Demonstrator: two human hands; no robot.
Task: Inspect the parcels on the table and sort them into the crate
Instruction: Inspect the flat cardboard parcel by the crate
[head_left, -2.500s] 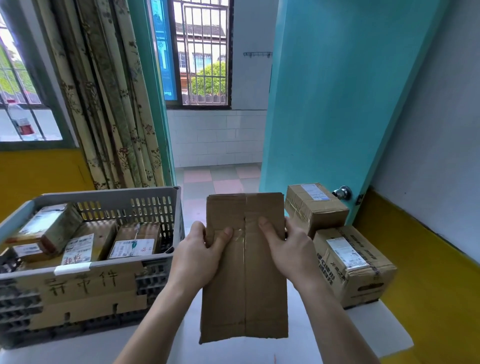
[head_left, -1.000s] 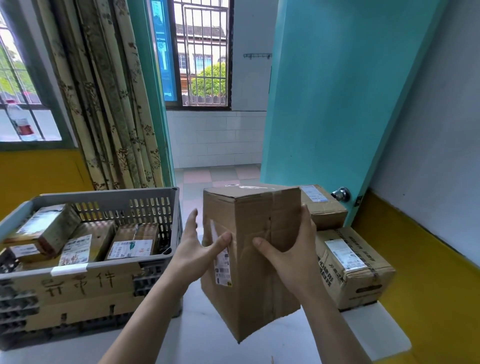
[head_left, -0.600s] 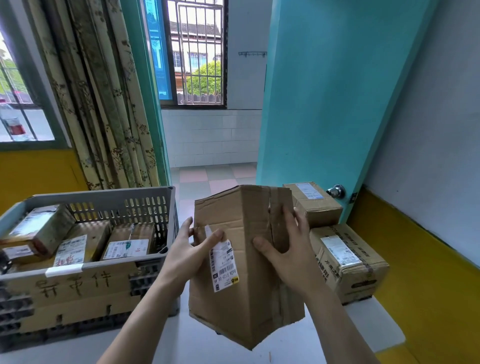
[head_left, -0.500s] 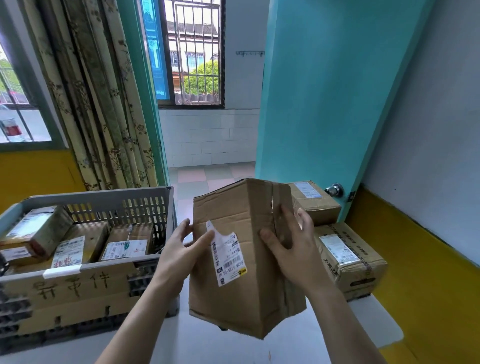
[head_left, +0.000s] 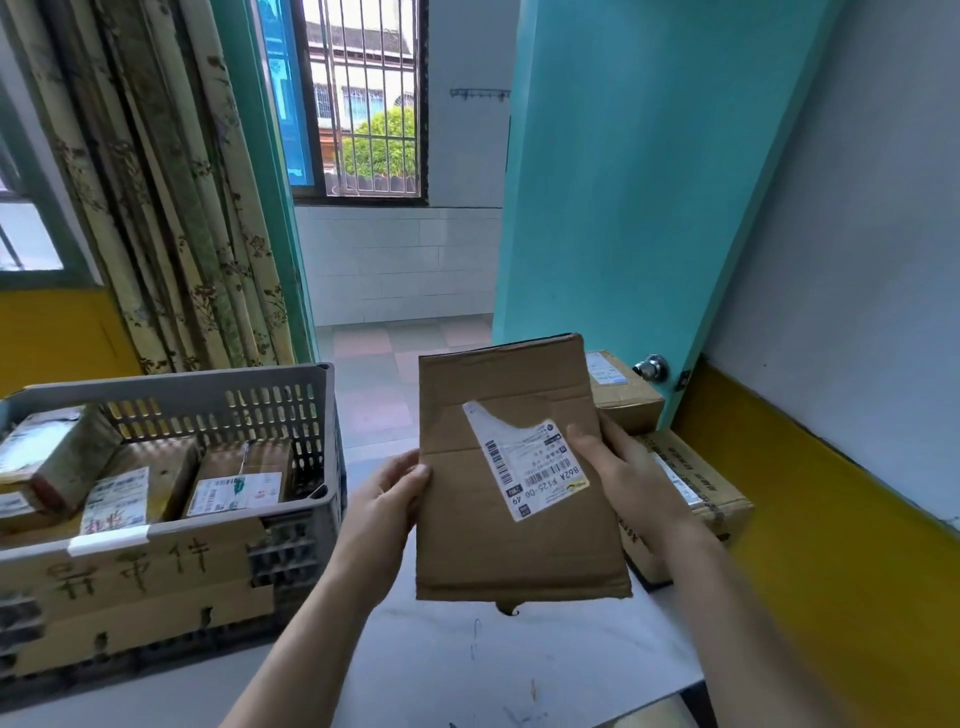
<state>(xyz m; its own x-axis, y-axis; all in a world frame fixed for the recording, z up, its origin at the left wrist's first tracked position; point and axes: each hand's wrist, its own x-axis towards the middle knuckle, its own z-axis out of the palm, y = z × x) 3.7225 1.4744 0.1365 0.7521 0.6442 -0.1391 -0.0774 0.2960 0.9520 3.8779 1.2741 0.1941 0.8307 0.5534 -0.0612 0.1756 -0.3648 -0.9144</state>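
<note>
Probably a home room: curtains (head_left: 171, 208), tiled floor (head_left: 384, 358), barred window (head_left: 363, 98).

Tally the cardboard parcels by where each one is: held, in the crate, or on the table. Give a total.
Held parcel: 1
In the crate: 4 visible
On the table: 2
Total: 7

Boxes you hold: one, the held box (head_left: 514, 467).
Boxes in your crate (head_left: 291, 374): four you can see.
Boxes on your surface (head_left: 545, 665): two, the back box (head_left: 623, 395) and the front box (head_left: 696, 493).
Crates: one.
</note>
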